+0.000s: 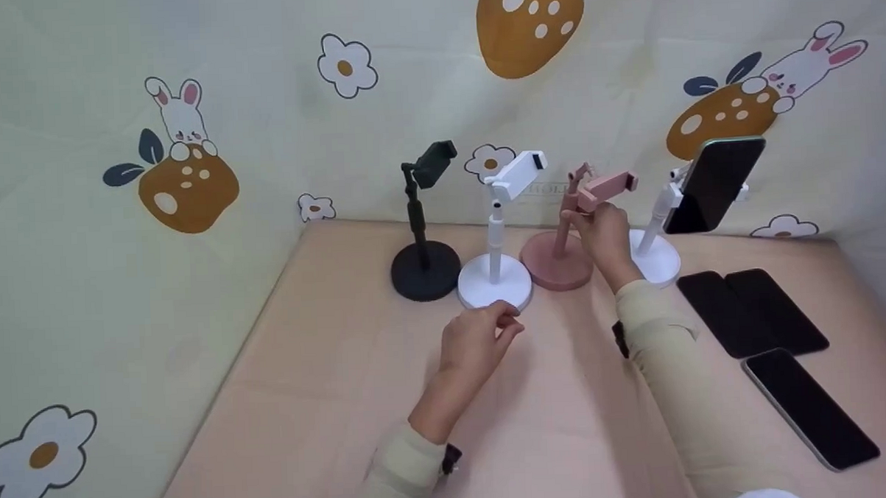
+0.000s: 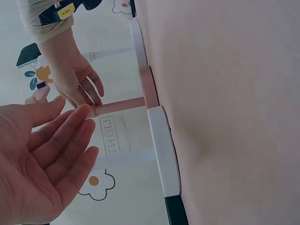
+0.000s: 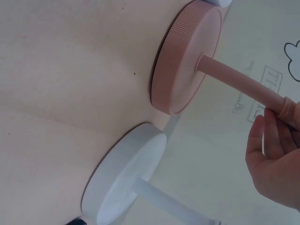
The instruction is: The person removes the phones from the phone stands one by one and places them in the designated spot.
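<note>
A pink phone stand (image 1: 556,262) stands between two white ones, upright on its round base. My right hand (image 1: 606,236) grips its pole near the ribbed collar (image 3: 288,110), just under the pink phone clamp (image 1: 607,190). Nothing sits in that clamp. My left hand (image 1: 477,338) hovers before the base of the nearer white phone stand (image 1: 495,278), holding nothing. In the left wrist view the fingers (image 2: 61,145) of that hand are loosely bent, palm showing. To the right, another white phone stand (image 1: 657,255) carries a dark phone (image 1: 719,184), tilted in its clamp.
At the row's left end stands a black phone stand (image 1: 425,272). Two dark phones (image 1: 755,312) lie side by side on the right of the pink-covered table (image 1: 322,371), with a third phone (image 1: 811,409) nearer the front. A patterned cloth wall (image 1: 262,123) rises behind the stands.
</note>
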`<state>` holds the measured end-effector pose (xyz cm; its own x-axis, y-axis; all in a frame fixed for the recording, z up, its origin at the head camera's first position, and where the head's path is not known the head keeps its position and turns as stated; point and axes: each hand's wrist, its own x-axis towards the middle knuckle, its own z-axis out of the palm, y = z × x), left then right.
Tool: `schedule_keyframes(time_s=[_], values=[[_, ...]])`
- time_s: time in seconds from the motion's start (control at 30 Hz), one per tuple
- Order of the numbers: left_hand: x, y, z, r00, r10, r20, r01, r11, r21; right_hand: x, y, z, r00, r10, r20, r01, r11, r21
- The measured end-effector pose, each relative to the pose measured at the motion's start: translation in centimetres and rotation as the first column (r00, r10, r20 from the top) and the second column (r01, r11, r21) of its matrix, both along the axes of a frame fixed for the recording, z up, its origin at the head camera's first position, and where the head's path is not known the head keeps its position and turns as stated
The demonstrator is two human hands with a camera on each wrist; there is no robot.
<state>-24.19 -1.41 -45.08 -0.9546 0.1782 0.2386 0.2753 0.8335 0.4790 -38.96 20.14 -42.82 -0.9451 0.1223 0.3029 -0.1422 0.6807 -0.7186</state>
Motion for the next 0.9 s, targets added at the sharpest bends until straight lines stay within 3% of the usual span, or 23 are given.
schedule_keyframes(time_s=[0.2,0.37,0.53,0.7,0.9], values=[[0.1,0.3,0.2,1.000,-0.014,0.006,0.014,1.000,-0.001,0.2,0.5,0.5,0.995,0.064,0.074,-0.059,0.996,-0.072],[0.3,0.3,0.2,1.000,-0.011,0.019,0.011,1.000,-0.012,0.7,2.1,-0.4,0.986,0.073,0.151,-0.055,0.991,-0.121],[0.5,0.3,0.4,0.999,-0.001,0.050,0.001,1.000,-0.010,1.2,4.3,-1.4,0.982,0.052,0.184,-0.036,0.996,-0.087],[0.7,0.4,0.4,0.999,-0.007,0.049,0.007,1.000,-0.009,2.0,6.6,-2.0,0.974,-0.067,0.218,0.075,0.997,-0.031],[0.8,0.6,0.2,0.999,-0.017,0.028,0.017,1.000,-0.015,3.0,8.9,-2.4,0.942,-0.249,0.226,0.257,0.967,-0.007]])
